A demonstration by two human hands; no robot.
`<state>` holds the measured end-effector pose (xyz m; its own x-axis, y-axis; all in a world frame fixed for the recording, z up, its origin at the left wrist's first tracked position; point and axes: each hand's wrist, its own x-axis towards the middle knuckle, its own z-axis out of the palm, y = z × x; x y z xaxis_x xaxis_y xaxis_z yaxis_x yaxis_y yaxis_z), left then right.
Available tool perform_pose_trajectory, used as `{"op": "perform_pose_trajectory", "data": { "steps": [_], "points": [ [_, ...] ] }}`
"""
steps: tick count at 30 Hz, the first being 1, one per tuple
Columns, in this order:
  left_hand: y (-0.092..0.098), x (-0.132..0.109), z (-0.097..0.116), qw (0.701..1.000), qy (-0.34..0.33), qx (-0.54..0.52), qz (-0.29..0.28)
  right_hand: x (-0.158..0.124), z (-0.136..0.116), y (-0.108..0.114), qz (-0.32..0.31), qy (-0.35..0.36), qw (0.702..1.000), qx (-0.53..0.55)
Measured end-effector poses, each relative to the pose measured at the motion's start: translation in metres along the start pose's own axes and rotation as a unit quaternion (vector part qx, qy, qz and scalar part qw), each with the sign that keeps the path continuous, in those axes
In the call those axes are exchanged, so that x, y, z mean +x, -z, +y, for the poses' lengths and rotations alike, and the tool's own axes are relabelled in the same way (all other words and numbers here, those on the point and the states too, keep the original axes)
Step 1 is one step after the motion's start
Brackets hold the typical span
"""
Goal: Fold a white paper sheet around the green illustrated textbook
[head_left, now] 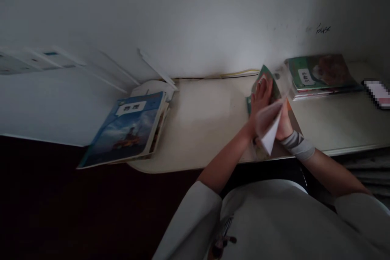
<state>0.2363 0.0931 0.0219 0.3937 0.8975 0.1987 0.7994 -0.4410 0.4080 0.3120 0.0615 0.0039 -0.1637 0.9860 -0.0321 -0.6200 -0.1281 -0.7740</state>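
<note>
A green-covered book (276,88) lies partly opened near the table's front edge, with its cover raised and some pale pages (269,126) folded up and blurred. My left hand (261,95) presses against the cover, fingers stretched out and lying flat. My right hand (284,124) is at the book's right side, a grey band round the wrist. The raised pages hide its fingers, so their grip does not show. A see-through sheet (284,81) seems to stand beside the cover; its edges are hard to make out.
Blue-covered books (131,126) lie stacked at the table's left end, overhanging its edge. Another stack with a green cover (323,72) sits at the back right, near a phone (378,93). A yellow cable (240,73) runs along the wall behind the white table (201,130).
</note>
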Motion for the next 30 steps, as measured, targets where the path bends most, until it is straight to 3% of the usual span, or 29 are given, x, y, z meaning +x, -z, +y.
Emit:
{"op": "perform_pose_trajectory", "data": {
  "steps": [2,4,5,7,8,11,14,16,17,19,24,27,30],
  "points": [
    [0.001,-0.002,0.004,0.999,-0.028,0.036,-0.026,-0.005,-0.028,0.017,0.065,0.092,0.99,-0.088],
    [-0.005,0.0,0.004,0.992,-0.071,0.052,-0.091,-0.017,-0.061,0.039,0.151,0.219,0.945,-0.188],
    [-0.01,0.003,0.002,0.985,-0.096,0.06,-0.129,-0.027,-0.076,0.047,0.172,0.29,0.906,-0.255],
    [-0.02,0.013,-0.003,0.973,-0.135,0.071,-0.174,-0.052,-0.095,0.05,0.169,0.373,0.798,-0.443],
    [-0.023,0.019,-0.006,0.97,-0.149,0.074,-0.177,-0.065,-0.099,0.045,0.117,0.37,0.74,-0.55],
    [-0.024,0.037,-0.016,0.972,-0.164,0.071,-0.151,-0.1,-0.097,0.021,-0.063,0.254,0.55,-0.793],
    [-0.017,0.052,-0.029,0.982,-0.124,0.068,-0.127,-0.116,-0.091,0.005,-0.088,0.135,0.406,-0.9],
    [-0.015,0.058,-0.039,0.982,-0.093,0.076,-0.142,-0.118,-0.087,0.004,-0.07,0.089,0.346,-0.931],
    [-0.016,0.06,-0.043,0.98,-0.085,0.082,-0.158,-0.118,-0.084,0.005,-0.065,0.078,0.329,-0.939],
    [-0.021,0.06,-0.05,0.975,-0.083,0.093,-0.182,-0.117,-0.071,0.008,-0.074,0.085,0.326,-0.938],
    [-0.029,0.05,-0.061,0.984,-0.076,0.113,-0.113,-0.121,-0.021,0.031,-0.158,0.145,0.382,-0.899],
    [-0.015,0.034,-0.071,0.985,-0.025,0.148,-0.089,-0.124,-0.011,0.058,-0.149,0.161,0.379,-0.899],
    [0.011,0.007,-0.086,0.974,0.058,0.19,-0.105,-0.12,-0.02,0.085,-0.136,0.173,0.361,-0.906]
  ]
}}
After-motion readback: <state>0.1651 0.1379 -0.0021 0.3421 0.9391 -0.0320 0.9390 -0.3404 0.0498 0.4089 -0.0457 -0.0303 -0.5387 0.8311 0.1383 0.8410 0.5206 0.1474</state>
